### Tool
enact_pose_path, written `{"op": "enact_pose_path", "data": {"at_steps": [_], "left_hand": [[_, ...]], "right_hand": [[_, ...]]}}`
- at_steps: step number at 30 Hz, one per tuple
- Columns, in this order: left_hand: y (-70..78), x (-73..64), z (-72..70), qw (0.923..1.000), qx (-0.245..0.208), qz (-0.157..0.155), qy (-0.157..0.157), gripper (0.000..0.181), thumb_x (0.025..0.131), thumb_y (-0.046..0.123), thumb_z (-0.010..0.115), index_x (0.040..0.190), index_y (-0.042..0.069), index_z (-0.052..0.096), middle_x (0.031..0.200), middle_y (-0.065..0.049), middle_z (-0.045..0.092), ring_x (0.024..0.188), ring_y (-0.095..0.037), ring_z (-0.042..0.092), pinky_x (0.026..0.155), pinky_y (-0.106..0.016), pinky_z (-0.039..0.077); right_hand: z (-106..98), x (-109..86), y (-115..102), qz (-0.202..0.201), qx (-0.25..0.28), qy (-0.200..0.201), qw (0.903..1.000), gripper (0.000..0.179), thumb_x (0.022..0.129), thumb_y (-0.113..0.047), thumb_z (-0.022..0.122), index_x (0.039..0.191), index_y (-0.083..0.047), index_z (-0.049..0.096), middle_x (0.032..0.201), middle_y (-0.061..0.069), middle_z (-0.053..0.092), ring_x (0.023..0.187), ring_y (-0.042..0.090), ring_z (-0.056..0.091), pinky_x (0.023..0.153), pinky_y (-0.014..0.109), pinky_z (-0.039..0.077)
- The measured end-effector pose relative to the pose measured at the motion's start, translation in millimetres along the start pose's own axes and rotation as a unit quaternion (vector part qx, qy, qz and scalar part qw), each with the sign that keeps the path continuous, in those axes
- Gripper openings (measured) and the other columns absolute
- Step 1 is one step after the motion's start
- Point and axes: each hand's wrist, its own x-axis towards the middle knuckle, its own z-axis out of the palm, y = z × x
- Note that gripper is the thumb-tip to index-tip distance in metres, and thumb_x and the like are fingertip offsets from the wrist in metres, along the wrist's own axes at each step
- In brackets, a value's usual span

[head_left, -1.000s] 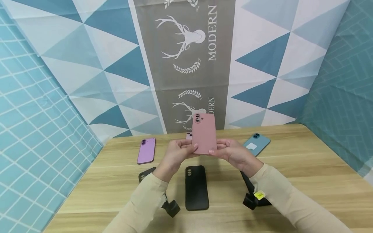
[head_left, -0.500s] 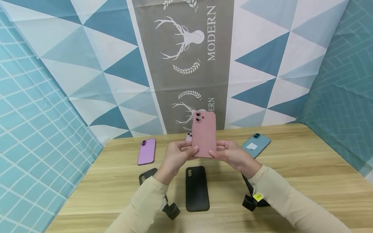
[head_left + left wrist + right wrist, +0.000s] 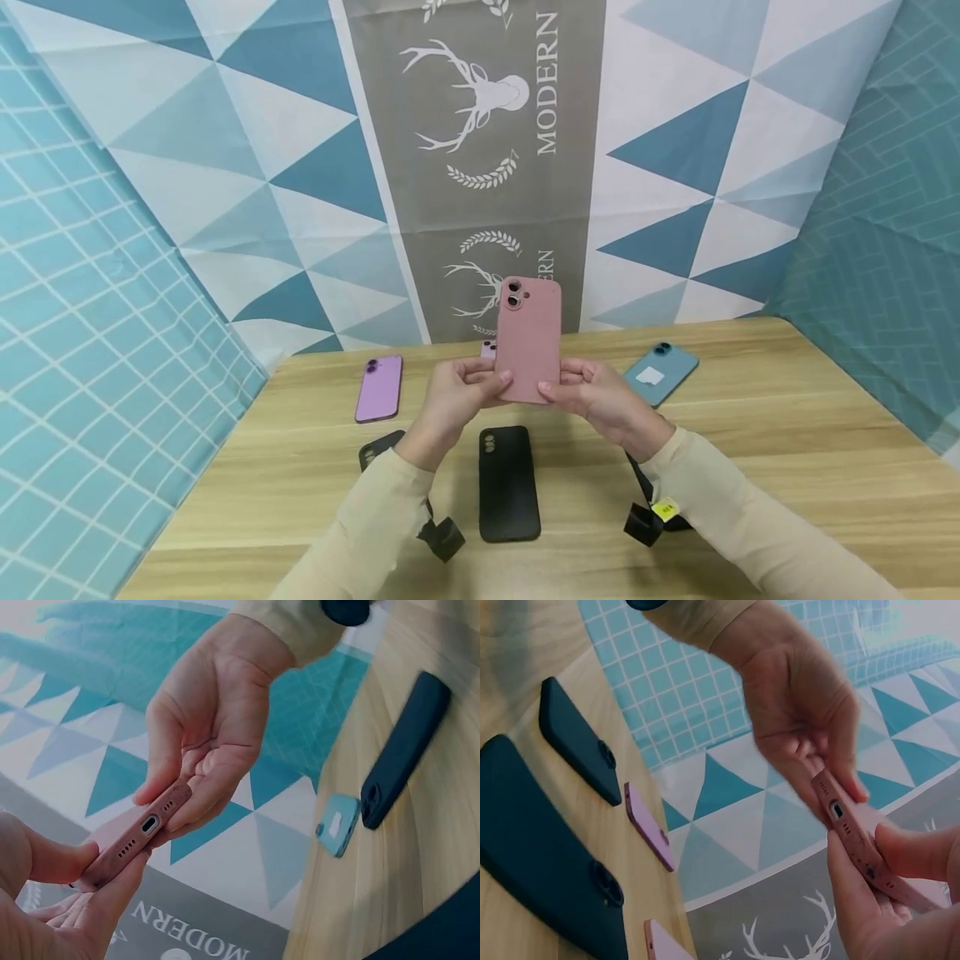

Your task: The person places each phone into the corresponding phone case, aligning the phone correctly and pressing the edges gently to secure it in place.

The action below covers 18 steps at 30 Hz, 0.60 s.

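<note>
Both hands hold up a phone in a pink case (image 3: 529, 337) above the table, its camera side towards the head camera. My left hand (image 3: 457, 398) pinches the lower left corner, thumb on the back and fingers behind. On the opposite lower corner, my right hand (image 3: 606, 402) grips the same way. In the left wrist view the case's bottom edge (image 3: 135, 838) shows a port opening and small holes. The right wrist view also shows this edge, with the right thumb (image 3: 911, 851) pressed on the back.
A black phone case (image 3: 508, 483) lies below the hands; two more lie partly under the forearms. A purple phone (image 3: 378, 389) is at back left, a teal phone (image 3: 662, 373) at back right. A pale pink phone (image 3: 487, 349) is mostly hidden. Patterned cloth (image 3: 480, 208) hangs behind.
The phone in the pink case tilts more upright and its top edge rises slightly. Both hands keep their grip with little movement. The things on the table stay put.
</note>
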Motion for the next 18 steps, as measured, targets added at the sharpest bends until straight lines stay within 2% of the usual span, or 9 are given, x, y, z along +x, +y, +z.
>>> {"op": "enact_pose_path", "data": {"at_steps": [4, 8, 13, 18], "left_hand": [[-2.8, 3.5, -1.1, 0.9992, -0.035, -0.018, -0.012, 0.030, 0.088, -0.001, 0.064, 0.116, -0.011, 0.062, 0.107, -0.028, 0.069, 0.077, -0.011, 0.071, 0.081, -0.034, 0.060], [-5.7, 3.7, -3.4, 0.9984, -0.040, -0.028, -0.030, 0.029, 0.088, 0.001, 0.065, 0.115, -0.008, 0.063, 0.104, -0.023, 0.072, 0.079, -0.010, 0.071, 0.084, -0.033, 0.059], [-4.2, 2.4, -4.6, 0.9978, -0.020, -0.036, -0.052, 0.024, 0.089, 0.006, 0.066, 0.111, -0.005, 0.065, 0.098, -0.014, 0.073, 0.078, -0.009, 0.069, 0.083, -0.032, 0.059], [-1.1, 1.7, -7.7, 0.9983, -0.018, -0.025, -0.049, 0.029, 0.089, 0.005, 0.065, 0.116, -0.005, 0.063, 0.096, -0.011, 0.073, 0.082, -0.009, 0.069, 0.086, -0.035, 0.059]], "right_hand": [[-1.7, 1.9, -2.6, 0.004, 0.013, 0.015, 0.9998, 0.050, 0.096, -0.018, 0.059, 0.138, 0.005, 0.045, 0.116, 0.006, 0.068, 0.092, 0.005, 0.068, 0.091, 0.026, 0.055], [-5.1, 4.0, -4.3, 0.001, 0.018, 0.023, 0.9996, 0.050, 0.096, -0.018, 0.059, 0.136, 0.008, 0.046, 0.101, -0.006, 0.069, 0.089, 0.004, 0.067, 0.084, 0.020, 0.055], [-8.6, 0.5, -2.9, -0.009, 0.031, 0.009, 0.9994, 0.048, 0.095, -0.012, 0.058, 0.135, 0.012, 0.045, 0.095, -0.009, 0.070, 0.086, 0.004, 0.068, 0.081, 0.020, 0.055], [-8.1, -2.4, -0.2, -0.007, 0.037, 0.006, 0.9993, 0.048, 0.093, -0.011, 0.061, 0.133, 0.012, 0.047, 0.092, -0.009, 0.072, 0.085, 0.005, 0.069, 0.080, 0.022, 0.057]]}}
